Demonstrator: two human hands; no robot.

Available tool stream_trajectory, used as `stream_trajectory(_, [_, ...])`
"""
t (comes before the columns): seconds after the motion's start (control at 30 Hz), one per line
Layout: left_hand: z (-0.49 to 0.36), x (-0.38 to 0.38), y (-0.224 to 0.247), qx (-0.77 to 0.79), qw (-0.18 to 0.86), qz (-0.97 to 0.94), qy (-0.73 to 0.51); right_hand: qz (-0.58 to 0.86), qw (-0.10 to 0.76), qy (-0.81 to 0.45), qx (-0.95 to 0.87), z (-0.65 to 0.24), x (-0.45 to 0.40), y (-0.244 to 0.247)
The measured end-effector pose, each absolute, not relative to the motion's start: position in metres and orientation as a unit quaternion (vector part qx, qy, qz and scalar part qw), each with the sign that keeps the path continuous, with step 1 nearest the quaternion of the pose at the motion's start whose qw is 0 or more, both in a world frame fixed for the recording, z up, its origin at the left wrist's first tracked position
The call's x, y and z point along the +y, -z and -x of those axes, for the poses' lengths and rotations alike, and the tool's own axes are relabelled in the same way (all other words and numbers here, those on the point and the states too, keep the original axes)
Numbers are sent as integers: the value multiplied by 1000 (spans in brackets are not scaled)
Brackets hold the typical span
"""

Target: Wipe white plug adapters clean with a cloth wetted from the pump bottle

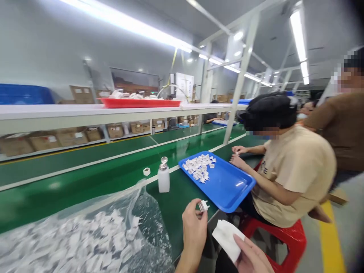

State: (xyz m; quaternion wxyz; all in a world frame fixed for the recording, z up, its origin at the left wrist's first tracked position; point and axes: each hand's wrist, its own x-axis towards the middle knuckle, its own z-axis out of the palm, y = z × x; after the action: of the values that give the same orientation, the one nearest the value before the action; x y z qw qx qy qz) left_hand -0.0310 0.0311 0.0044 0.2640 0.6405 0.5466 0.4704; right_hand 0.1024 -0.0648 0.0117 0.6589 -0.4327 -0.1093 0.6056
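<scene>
Between the thumb and fingers of my left hand (195,227) is a small white plug adapter (203,206), its pins pointing right. My right hand (251,258) grips a folded white cloth (227,238) just to the right of it; the two hands are apart. On the green bench left of my hands lies a clear plastic bag (157,223) full of white plug adapters (85,242). Behind the bag stands a white pump bottle (163,180) with a metal top. A blue tray (227,189) beyond my hands holds a pile of similar adapters (199,167) at its left end.
A co-worker (295,170) in a beige shirt sits on a red stool (295,242) at the right, hands beside the blue tray. Above the bench runs a white shelf (57,112) with a red tray (139,103). A white upright post (239,79) rises behind the blue tray.
</scene>
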Motion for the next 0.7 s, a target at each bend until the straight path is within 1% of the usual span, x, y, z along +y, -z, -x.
stream_trajectory(0.13, [-22, 87, -8, 525, 202, -713, -417, 404, 712, -570, -65, -109, -80, -31])
stream_trajectory(0.27, [-58, 121, -12, 504, 155, -773, -353, 325, 773, -543, 48, -111, -97, -48])
stream_trajectory(0.37, [-74, 134, -15, 492, 138, -795, -326, 212, 810, -530, 134, -119, -108, -58])
stream_trajectory(0.43, [-79, 131, -18, 483, 133, -801, -329, 148, 832, -517, 140, -129, -117, -64])
stream_trajectory(0.47, [-80, 125, -19, 477, 131, -801, -336, 146, 847, -497, 121, -134, -121, -67])
stream_trajectory(0.5, [-80, 115, -20, 469, 132, -802, -346, 174, 863, -465, 90, -140, -127, -70])
stream_trajectory(0.57, [-72, 85, -21, 444, 140, -803, -373, 277, 883, -378, 23, -152, -138, -77])
stream_trajectory(0.63, [-56, 47, -20, 389, 149, -807, -420, 367, 875, -316, -13, -165, -148, -84])
stream_trajectory(0.7, [-34, 11, -14, 355, 147, -807, -448, 414, 862, -291, -31, -178, -156, -93])
